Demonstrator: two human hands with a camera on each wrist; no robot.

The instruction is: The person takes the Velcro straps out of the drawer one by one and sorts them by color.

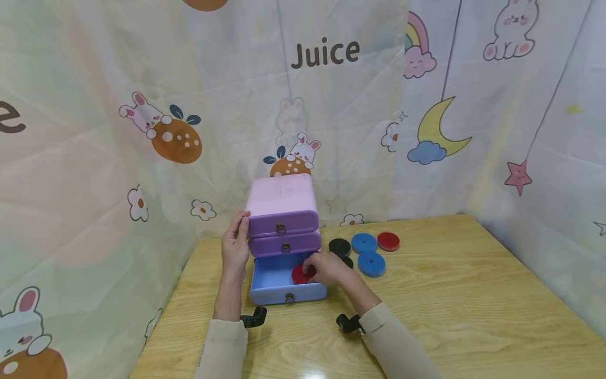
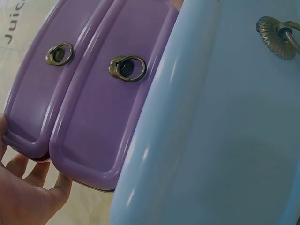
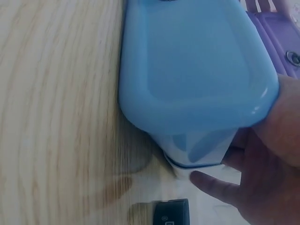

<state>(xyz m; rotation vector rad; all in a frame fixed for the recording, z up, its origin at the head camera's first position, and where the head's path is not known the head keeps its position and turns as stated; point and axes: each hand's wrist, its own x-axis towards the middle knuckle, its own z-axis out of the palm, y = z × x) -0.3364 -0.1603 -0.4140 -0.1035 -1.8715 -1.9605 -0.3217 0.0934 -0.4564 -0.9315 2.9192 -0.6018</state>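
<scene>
A small chest of drawers (image 1: pixel 283 195) has a pink top and two purple drawers (image 1: pixel 284 244), both pushed in. Its bottom blue drawer (image 1: pixel 270 295) is pulled out. My left hand (image 1: pixel 235 247) steadies the chest, fingers resting along its left side; in the left wrist view those fingertips (image 2: pixel 40 174) touch the purple drawers' edge. Inside the blue drawer, towards its right, lies a round red disc (image 1: pixel 298 275). My right hand (image 1: pixel 325 267) reaches over the drawer's right wall and pinches this disc. In the right wrist view the drawer wall hides the disc.
Right of the chest, on the wooden table (image 1: pixel 454 295), lie a black disc (image 1: pixel 339 247), another black disc (image 1: pixel 348 261) partly behind my right hand, two blue discs (image 1: pixel 364 242) and a red disc (image 1: pixel 388 241). A printed cloth (image 1: pixel 341 131) hangs behind.
</scene>
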